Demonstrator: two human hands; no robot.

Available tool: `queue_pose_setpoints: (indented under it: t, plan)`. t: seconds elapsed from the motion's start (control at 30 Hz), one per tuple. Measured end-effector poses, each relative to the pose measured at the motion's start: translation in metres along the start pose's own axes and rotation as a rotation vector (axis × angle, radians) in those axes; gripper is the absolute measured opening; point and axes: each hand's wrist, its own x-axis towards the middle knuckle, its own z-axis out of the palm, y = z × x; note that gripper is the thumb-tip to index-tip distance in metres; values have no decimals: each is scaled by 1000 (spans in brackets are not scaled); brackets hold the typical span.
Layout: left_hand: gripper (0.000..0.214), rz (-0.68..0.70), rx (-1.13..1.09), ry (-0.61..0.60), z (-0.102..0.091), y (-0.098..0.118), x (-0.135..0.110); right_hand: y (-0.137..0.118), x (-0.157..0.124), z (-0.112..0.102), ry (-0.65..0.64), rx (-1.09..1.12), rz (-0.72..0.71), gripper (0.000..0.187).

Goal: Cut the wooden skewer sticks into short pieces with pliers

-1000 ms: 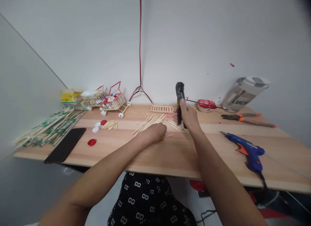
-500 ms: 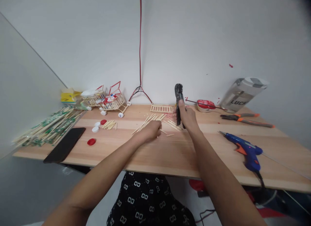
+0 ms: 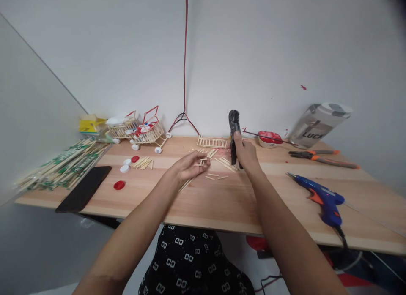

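My left hand (image 3: 189, 166) is turned partly palm up, its fingers curled around a few short wooden sticks (image 3: 201, 162). My right hand (image 3: 246, 154) grips a pair of black wire-stripper pliers (image 3: 234, 128), held upright with the head on top. Longer sticks lie on the table beneath and behind the left hand, partly hidden by it. Between the hands are more loose sticks (image 3: 226, 164) and a few short cut pieces (image 3: 214, 175). Just behind them, a small ladder-like stick frame (image 3: 212, 142) rests near the wall.
Two model carts of sticks (image 3: 147, 133) stand back left, near bottle caps (image 3: 119, 185), a short-stick pile (image 3: 142, 162), a phone (image 3: 84, 189) and bagged skewers (image 3: 68, 164). Rightward are a red-stained cup (image 3: 269, 137), orange-handled pliers (image 3: 323, 155), a blue glue gun (image 3: 320, 195) and a tilted container (image 3: 319, 124).
My left hand has rolled from knuckles up to palm up and shows short sticks in its fingers. More cut pieces show on the table. The right hand stays nearly in place with the pliers.
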Motion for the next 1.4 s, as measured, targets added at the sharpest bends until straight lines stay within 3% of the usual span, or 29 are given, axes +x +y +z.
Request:
queue_pose_setpoints:
  t: [0.1, 0.27, 0.37, 0.43, 0.57, 0.73, 0.87, 1.03, 1.2, 1.4]
  plan:
    - [26, 19, 248, -58, 4, 0, -6, -2, -1, 0, 0, -12, 0, 76]
    - [18, 172, 1322, -1, 10, -4, -14, -2, -1, 1, 9, -23, 0, 75]
    - [12, 208, 1626, -20, 17, -5, -15, 0, 0, 1, 4, -15, 18, 74]
    - [16, 151, 1742, -48, 25, -6, -14, 2, 1, 2, 8, -18, 19, 74]
    - [17, 13, 1814, -50, 38, -12, -10, 3, 0, 2, 11, -36, 3, 74]
    - [28, 51, 1789, 63, 35, -14, -9, 2, 0, 2, 12, -17, 14, 75]
    - [28, 135, 1741, 66, 37, -15, -9, 3, 1, 2, -1, -19, -18, 76]
    - [25, 219, 1760, -2, 65, -30, -12, 6, 2, 4, 8, -34, -20, 77]
    - [22, 220, 1793, -43, 87, -39, -16, 6, 1, 4, -9, -13, -5, 74]
    - [21, 180, 1735, 6, 77, -32, -16, 5, 0, 5, -15, -42, 31, 72]
